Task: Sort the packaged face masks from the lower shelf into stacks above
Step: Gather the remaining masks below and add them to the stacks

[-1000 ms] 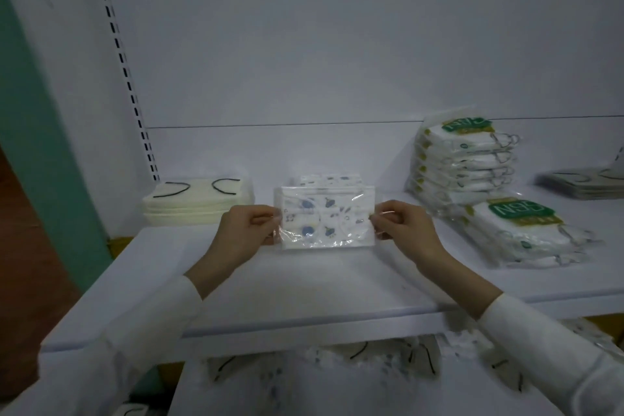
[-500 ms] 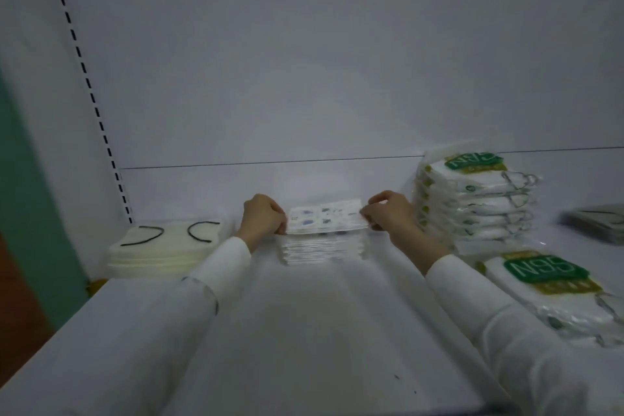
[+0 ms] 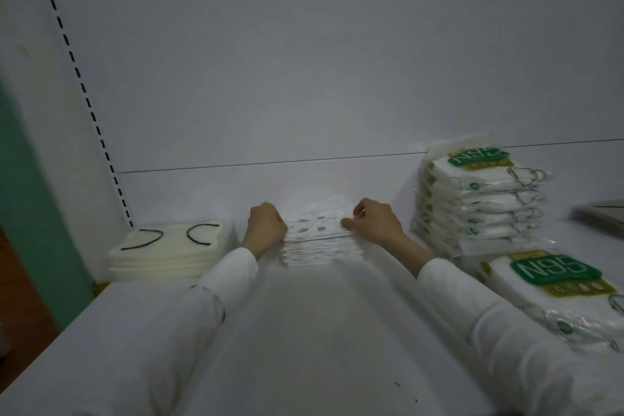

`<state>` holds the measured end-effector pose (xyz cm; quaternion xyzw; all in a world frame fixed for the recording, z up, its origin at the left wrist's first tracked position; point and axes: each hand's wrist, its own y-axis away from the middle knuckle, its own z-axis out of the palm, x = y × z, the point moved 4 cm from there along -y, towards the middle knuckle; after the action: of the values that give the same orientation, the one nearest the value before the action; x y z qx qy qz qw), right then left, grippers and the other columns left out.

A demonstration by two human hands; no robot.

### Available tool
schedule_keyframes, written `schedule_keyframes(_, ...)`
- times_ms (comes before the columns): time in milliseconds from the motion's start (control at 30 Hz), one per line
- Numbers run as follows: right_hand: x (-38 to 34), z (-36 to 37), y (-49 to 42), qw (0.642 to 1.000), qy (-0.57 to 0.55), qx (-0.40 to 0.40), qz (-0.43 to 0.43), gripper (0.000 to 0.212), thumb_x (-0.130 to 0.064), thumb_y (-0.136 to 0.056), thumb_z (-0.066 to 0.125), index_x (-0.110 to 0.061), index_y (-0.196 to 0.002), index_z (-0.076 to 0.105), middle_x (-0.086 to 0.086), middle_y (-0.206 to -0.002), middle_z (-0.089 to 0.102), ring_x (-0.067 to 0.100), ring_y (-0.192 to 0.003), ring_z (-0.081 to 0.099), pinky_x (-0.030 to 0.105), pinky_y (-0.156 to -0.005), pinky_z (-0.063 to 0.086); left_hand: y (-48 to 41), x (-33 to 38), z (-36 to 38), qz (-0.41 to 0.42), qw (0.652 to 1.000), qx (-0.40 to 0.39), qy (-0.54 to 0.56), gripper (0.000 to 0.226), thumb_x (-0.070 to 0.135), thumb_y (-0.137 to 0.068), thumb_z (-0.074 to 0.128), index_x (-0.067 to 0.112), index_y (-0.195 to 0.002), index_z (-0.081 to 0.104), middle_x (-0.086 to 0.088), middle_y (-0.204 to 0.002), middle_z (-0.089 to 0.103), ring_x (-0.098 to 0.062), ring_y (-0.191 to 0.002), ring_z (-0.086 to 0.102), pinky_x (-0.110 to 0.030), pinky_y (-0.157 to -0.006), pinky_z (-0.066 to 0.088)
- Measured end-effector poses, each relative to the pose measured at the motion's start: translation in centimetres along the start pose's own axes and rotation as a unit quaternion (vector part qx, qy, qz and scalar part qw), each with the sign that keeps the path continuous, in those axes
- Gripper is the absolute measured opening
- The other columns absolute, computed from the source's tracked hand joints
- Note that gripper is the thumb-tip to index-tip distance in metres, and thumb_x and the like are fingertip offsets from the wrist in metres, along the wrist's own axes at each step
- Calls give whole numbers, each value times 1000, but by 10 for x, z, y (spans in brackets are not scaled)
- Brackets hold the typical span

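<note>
The printed mask pack (image 3: 315, 224) lies atop the centre stack (image 3: 320, 252) at the far side of the upper shelf (image 3: 304, 331), its 2 ends pinched by the curled fingers of left hand (image 3: 266, 226) and right hand (image 3: 373, 224); risk: slick film, so an uneven release may skew it or slide the stack.

Single wide-angle view from the head, close over the near edge of the white shelf (image 3: 304, 331). Faces forward and slightly down, straight toward the back panel (image 3: 304, 78). Centres on the patterned mask stack (image 3: 319, 248) at the far side of the shelf, with the left hand (image 3: 266, 226) and right hand (image 3: 374, 224) at its two ends. Catches the left sleeve (image 3: 169, 331) and right sleeve (image 3: 489, 331) large in the near corners. Reaches left as far as the slotted upright (image 3: 77, 73), the cream mask stack (image 3: 169, 253) and a strip of green wall (image 3: 27, 196). Reaches right to the N95 stacks (image 3: 479, 206), cutting the nearer one at the frame edge. Slants the upright and the panel seams toward the borders.
</note>
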<state>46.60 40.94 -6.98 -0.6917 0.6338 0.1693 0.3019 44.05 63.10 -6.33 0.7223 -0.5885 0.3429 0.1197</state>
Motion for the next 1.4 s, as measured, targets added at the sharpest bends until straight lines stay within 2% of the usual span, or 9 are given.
schedule_keyframes(267,1,5,5,993,112,16,-32,48,-52,-91,49,-14,-121,51,9,-121,58,29,-111,52,37,-90,41,5,-5,-6,29,999,-6,-28,18,12,-86,57,2,-95,69,-14,-102,68,-28,-97,61,-28,-83,45)
schedule_keyframes(500,-10,-8,26,983,158,52,-82,45,-31,-99,39,-4,-135,37,16,-136,47,32,-125,40,37,-98,37,30,-5,-27,131,989,36,-65,26,13,-87,53,4,-112,58,-16,-101,65,-32,-93,61,-36,-81,50)
schedule_keyframes(667,-28,-6,71,965,216,79,-128,44,-26,-97,40,-2,-135,37,15,-139,44,31,-127,39,38,-98,36,81,-5,-42,236,926,20,-295,28,18,-93,40,8,-118,49,-11,-109,59,-30,-100,55,-34,-77,38)
schedule_keyframes(733,-36,-6,90,959,226,91,-146,45,-24,-96,41,-2,-135,37,16,-138,45,32,-124,41,38,-97,36,104,-8,-44,260,913,13,-313,29,19,-94,38,9,-118,50,-11,-110,59,-30,-102,55,-34,-79,38)
schedule_keyframes(1000,-89,20,224,960,89,74,-256,47,-23,-93,45,-12,-137,36,7,-125,58,26,-110,55,38,-84,47,222,-45,-76,258,954,-42,-145,23,23,-93,46,15,-112,57,-3,-95,67,-22,-82,60,-28,-66,39)
schedule_keyframes(1167,-105,42,333,875,27,13,-482,37,-17,-87,48,-7,-123,50,8,-102,63,24,-87,59,34,-71,49,306,-63,-90,294,953,-70,-7,21,24,-83,49,14,-92,66,-4,-72,67,-16,-58,54,-26,-57,42)
schedule_keyframes(1233,-96,46,351,861,14,7,-508,32,-8,-86,49,-3,-117,55,10,-99,63,24,-86,59,34,-70,49,334,-76,-83,290,955,-61,3,23,27,-81,48,15,-89,66,3,-67,64,-13,-56,54,-24,-54,42)
schedule_keyframes(1300,-82,54,361,865,-8,1,-503,32,0,-85,49,0,-115,59,11,-101,64,26,-89,61,34,-72,51,350,-97,-65,264,963,-48,7,19,29,-85,50,18,-89,66,10,-63,60,-6,-53,50,-21,-52,41)
schedule_keyframes(1400,-49,82,379,853,31,-56,-518,30,0,-83,51,-3,-110,63,10,-101,65,24,-87,60,28,-72,50,355,-151,-19,127,988,-81,18,12,23,-89,57,19,-94,66,9,-77,64,-7,-67,57,-22,-60,46)
